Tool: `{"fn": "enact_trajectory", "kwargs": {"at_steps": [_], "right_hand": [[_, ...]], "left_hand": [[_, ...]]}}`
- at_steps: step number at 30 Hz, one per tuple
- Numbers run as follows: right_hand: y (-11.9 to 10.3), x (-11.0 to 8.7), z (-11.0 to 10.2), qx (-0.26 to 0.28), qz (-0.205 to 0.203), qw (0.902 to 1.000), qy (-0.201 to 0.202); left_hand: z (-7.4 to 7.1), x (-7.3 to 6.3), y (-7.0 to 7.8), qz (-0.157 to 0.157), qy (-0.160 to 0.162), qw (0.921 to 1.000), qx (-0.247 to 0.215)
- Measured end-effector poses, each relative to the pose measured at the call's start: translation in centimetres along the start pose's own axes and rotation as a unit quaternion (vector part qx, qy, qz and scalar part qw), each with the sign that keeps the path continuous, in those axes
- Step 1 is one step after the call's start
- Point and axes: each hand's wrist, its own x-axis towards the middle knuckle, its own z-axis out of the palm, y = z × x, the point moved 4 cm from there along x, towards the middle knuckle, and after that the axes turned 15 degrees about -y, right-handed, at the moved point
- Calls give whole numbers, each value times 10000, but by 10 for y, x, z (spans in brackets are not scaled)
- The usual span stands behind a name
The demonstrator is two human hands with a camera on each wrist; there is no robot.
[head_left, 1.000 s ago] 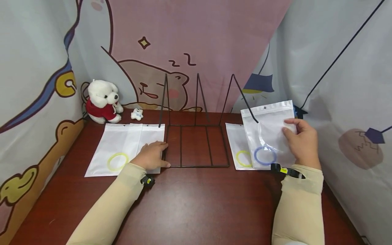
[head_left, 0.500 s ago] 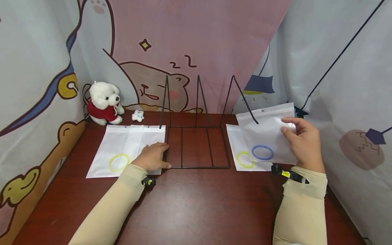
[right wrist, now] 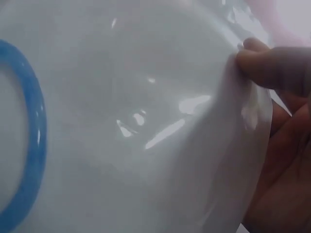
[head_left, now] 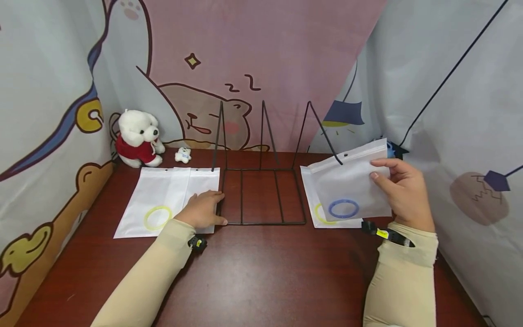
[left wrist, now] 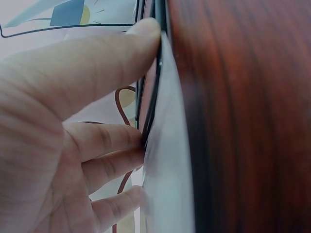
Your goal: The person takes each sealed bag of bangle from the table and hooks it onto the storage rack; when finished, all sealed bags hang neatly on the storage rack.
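Note:
My right hand [head_left: 404,193] pinches the right edge of a white zip bag [head_left: 327,181] between thumb and fingers. A blue ring [head_left: 344,216] shows through the bag, which is tilted, its left side lower. The bag's hang hole lies close by the tip of the right prong of a black wire rack [head_left: 282,195], and that prong crosses in front of the bag's top edge. My left hand [head_left: 202,209] rests over the rack's left base wire, its thumb [left wrist: 112,63] and fingertips spread along the wire. Beneath that hand lie white bags [head_left: 163,195], a yellow ring [head_left: 158,218] in one.
Another white bag [head_left: 316,215] with a yellow ring lies under the held one. Behind it something blue [head_left: 394,150] peeks out. A white plush dog in a red top [head_left: 139,136] and a small white figure [head_left: 183,155] stand at the back left. Printed cloth walls surround the brown table [head_left: 261,281].
My right hand has moved the bag a little left, and its top left corner has dropped, bringing the hang hole nearer the prong's tip. The left hand stays on the rack.

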Motion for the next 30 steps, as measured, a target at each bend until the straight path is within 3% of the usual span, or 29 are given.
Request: {"fn": "enact_trajectory", "kwargs": {"at_steps": [5, 11, 17, 24, 30], "right_hand": [[-7, -2, 1, 279, -393, 9983, -342], [-14, -6, 4, 748, -904, 9891, -886], [-20, -12, 5, 535, -1140, 9854, -1148], [-25, -13, 10, 926, -1315, 9792, -1241], [-28, -12, 14, 1224, -1174, 9810, -943]], "left_hand": [[-1, -1, 0, -2, -8, 10000, -10], [-1, -1, 2, 20, 0, 10000, -10], [0, -1, 2, -3, -19, 10000, -61], [1, -1, 1, -17, -23, 10000, -65], [1, 1, -1, -21, -25, 10000, -4]]}}
